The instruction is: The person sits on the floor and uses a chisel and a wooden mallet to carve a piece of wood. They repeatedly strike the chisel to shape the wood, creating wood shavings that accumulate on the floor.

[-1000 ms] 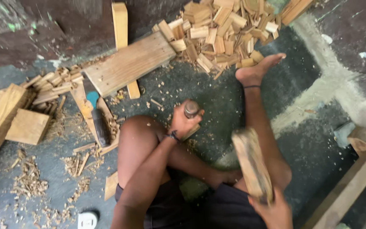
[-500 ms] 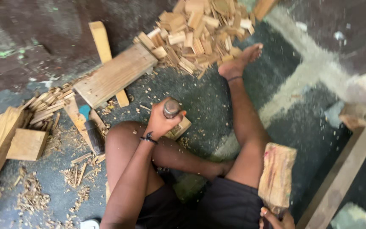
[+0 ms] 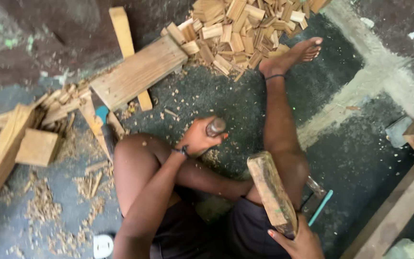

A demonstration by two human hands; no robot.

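Note:
I sit on a dark floor with one leg bent and the other stretched toward a heap of wood pieces. My left hand (image 3: 198, 138) is closed around a chisel handle (image 3: 215, 127) held upright between my legs; the small wood piece under it is mostly hidden. My right hand (image 3: 299, 240), at the lower edge, grips a thick wooden mallet (image 3: 271, 192) raised over my right thigh, its head pointing up and left, apart from the chisel.
A heap of small cut wood blocks (image 3: 245, 33) lies by my foot (image 3: 293, 55). A wide plank (image 3: 137, 72) rests on a narrower strip (image 3: 129, 52). Wood blocks and shavings (image 3: 39, 144) lie left. A teal-handled tool (image 3: 321, 207) sits by my thigh; timber frame (image 3: 398, 211) at right.
The mallet, lowered beside my right hip half a second ago, has swung back up over my thigh toward the chisel. My left hand keeps the chisel upright in place.

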